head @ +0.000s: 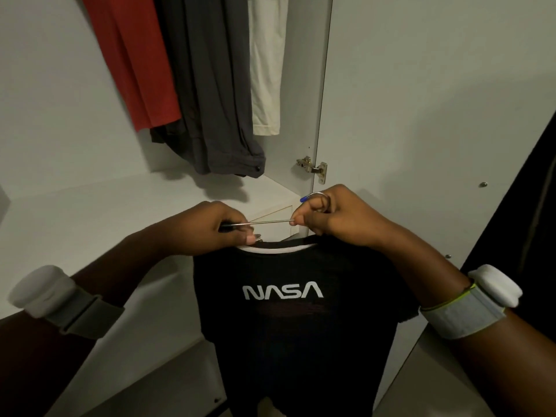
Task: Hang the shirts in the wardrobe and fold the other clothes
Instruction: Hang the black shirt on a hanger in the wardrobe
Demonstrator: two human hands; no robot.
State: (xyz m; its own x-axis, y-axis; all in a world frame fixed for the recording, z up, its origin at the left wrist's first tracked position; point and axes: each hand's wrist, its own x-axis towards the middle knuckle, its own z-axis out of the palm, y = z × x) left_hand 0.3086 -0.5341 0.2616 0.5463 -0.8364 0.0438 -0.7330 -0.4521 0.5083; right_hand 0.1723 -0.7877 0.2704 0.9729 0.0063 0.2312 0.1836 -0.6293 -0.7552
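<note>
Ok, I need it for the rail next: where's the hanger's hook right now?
The hook sits just right of centre in the head view, gripped by the right hand above the NASA shirt collar.

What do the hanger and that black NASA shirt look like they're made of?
The hanger, held by the left hand and the right hand, looks like thin bare metal wire: it glints silver, with a blue tip, probably plastic, on its hook. The black NASA shirt looks like soft matte knit, likely cotton; it drapes limply, with white printed letters.
</note>
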